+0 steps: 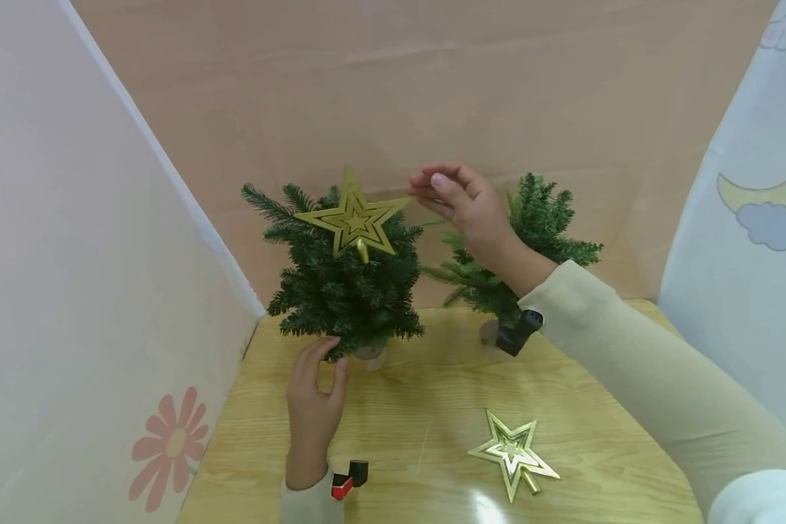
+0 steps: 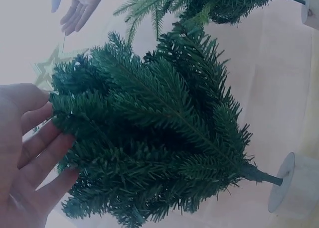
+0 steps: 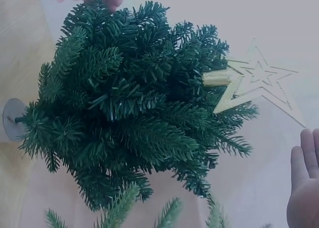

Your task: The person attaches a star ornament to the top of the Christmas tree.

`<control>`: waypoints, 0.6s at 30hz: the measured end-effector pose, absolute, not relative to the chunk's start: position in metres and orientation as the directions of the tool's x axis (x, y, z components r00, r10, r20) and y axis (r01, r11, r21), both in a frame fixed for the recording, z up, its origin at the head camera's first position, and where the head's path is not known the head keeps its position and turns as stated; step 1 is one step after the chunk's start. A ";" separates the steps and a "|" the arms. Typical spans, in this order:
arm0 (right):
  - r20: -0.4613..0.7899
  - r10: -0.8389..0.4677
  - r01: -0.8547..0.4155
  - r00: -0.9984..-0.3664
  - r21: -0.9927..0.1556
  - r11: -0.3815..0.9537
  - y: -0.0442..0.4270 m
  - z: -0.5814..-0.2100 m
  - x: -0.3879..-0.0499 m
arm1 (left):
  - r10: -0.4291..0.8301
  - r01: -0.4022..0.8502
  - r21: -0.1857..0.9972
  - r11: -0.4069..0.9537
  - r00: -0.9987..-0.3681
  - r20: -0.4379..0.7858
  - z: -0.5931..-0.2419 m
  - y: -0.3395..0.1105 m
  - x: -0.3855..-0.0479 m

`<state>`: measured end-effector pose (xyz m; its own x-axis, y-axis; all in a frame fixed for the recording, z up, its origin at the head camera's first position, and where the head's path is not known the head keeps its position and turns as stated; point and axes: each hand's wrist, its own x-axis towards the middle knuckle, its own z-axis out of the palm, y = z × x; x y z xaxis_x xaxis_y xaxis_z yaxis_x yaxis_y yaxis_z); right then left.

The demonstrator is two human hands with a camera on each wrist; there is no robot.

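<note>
Gold openwork star (image 1: 356, 220) at the crown of a dark green artificial tree (image 1: 354, 291), hands on either flank.
The star's short gold tubular sleeve (image 1: 363, 251) points down against the top branches, which seem to bear it, as neither hand grips it. The right hand's (image 1: 465, 204) fingers, loosely extended and close together, reach its outer point; whether they touch I cannot tell. The left hand's (image 1: 314, 407) fingers, wide of the thumb, meet branch tips, likely to steady the tree. A pale round base (image 1: 370, 357) holds that upright on the wood-grained surface (image 1: 399, 415). A second glittery gold star (image 1: 512, 450) lies nearer the person; another green artificial tree (image 1: 542, 218) stands to the right.
</note>
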<state>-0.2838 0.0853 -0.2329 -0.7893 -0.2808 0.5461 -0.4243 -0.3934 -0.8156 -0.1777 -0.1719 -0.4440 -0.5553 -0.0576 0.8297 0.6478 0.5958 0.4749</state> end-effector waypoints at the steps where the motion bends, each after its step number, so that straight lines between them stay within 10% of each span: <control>1: 0.561 -0.279 -0.441 -0.779 -0.807 -0.392 0.087 -0.232 -0.281 | -0.061 0.653 0.465 0.597 -0.541 0.839 -0.442 -0.172 -0.177; 10: 0.727 -0.283 -0.618 -0.626 -0.683 -0.390 0.111 -0.241 -0.256 | -0.075 0.730 0.339 0.593 -0.369 0.926 -0.429 -0.167 -0.167; 18: 0.794 -0.266 -0.630 -0.546 -0.599 -0.493 0.139 -0.271 -0.210 | -0.043 0.766 0.348 0.540 -0.387 0.921 -0.437 -0.159 -0.150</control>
<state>-0.2097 0.1391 -0.2712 -0.5464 -0.2665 0.7940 -0.6303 -0.4935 -0.5994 -0.1501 -0.1594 -0.4369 -0.3874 -0.0433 0.9209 0.7662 0.5404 0.3477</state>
